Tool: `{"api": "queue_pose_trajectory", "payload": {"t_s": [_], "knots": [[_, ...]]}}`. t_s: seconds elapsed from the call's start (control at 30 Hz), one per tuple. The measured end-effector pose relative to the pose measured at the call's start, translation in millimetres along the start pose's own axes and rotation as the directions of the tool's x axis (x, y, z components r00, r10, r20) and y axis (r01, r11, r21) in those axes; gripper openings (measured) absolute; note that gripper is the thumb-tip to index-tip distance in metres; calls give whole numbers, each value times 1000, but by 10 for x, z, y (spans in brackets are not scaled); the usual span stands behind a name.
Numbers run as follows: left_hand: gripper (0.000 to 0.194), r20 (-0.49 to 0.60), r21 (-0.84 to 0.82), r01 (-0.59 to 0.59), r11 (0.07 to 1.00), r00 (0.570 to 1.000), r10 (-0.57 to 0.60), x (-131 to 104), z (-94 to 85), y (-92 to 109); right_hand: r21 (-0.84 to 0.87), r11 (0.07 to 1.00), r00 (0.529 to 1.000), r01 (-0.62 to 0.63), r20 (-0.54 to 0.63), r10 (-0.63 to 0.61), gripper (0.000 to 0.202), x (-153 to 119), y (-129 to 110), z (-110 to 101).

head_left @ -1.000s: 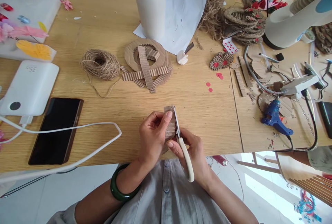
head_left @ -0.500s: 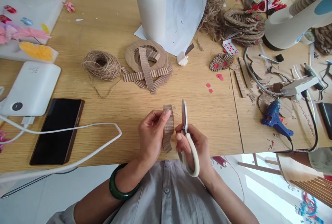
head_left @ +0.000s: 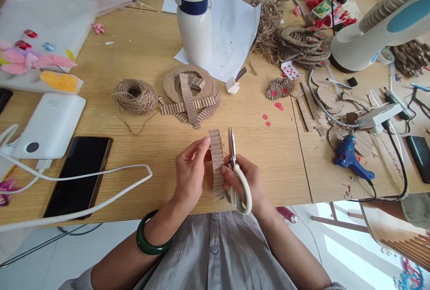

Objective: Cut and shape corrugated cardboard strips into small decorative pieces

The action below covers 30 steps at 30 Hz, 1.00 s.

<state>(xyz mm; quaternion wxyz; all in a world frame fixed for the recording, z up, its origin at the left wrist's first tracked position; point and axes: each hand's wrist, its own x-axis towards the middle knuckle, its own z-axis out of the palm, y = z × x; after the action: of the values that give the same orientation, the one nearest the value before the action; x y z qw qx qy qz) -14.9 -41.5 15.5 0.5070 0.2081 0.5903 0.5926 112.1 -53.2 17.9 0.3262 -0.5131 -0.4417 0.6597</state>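
Note:
Between my hands, a strip of corrugated cardboard (head_left: 217, 153) stands lengthwise just above the table's front edge. My left hand (head_left: 191, 166) pinches its left edge near the top. In my right hand (head_left: 247, 180) is a pair of scissors (head_left: 244, 189) with white handles, blades pointing away from me and close together. The right thumb tip touches the strip's right edge. Farther back lie a cardboard ring (head_left: 171, 81) with several corrugated strips (head_left: 188, 97) across it, and a coil of jute twine (head_left: 134, 97).
A white bottle (head_left: 193, 30) stands on white paper (head_left: 231, 34). At left are a phone (head_left: 80, 175), a power bank (head_left: 50, 124) and a looping white cable (head_left: 121, 200). Rightward lie a blue glue gun (head_left: 352, 157), a power strip (head_left: 383, 115) and a fan (head_left: 366, 34). Another person's arm (head_left: 386, 209) shows at far right.
The scissors and my right hand have come closer to the strip, and the right thumb now touches it. More of the strip's top shows. The view has tilted up slightly.

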Motion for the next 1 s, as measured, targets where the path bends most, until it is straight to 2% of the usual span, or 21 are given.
{"api": "queue_pose_trajectory", "payload": {"t_s": [0.1, 0.27, 0.37, 0.47, 0.63, 0.8, 0.9, 1.0], "knots": [[31, 78, 49, 8, 999, 997, -12, 14, -28, -12, -13, 1000, 1000, 12, -24, -12, 27, 44, -11, -41], [27, 211, 250, 8, 968, 975, -63, 7, -71, -41, -38, 999, 997, 6, -71, -9, 30, 130, -89, -122], [24, 249, 322, -15, 947, 966, -70, 18, -74, -44, -49, 999, 996, 0, -88, -5, 31, 170, -108, -154], [24, 227, 338, -22, 941, 972, -58, 47, -56, -31, -58, 998, 997, 18, -68, -22, 31, 177, -108, -196], [25, 151, 239, 46, 970, 985, -84, 81, 4, 38, -79, 997, 1000, 6, 29, -4, 38, 67, -164, -296], [27, 164, 166, 124, 978, 975, -152, 64, 67, 113, -177, 983, 991, 41, 136, -17, 41, -97, -226, -351], [27, 143, 136, 108, 985, 981, -127, 42, 95, 126, -264, 962, 989, 75, 145, -37, 39, -155, -208, -340], [25, 126, 127, 76, 989, 988, -92, 27, 107, 109, -277, 958, 987, 81, 157, -38, 41, -184, -169, -309]]}}
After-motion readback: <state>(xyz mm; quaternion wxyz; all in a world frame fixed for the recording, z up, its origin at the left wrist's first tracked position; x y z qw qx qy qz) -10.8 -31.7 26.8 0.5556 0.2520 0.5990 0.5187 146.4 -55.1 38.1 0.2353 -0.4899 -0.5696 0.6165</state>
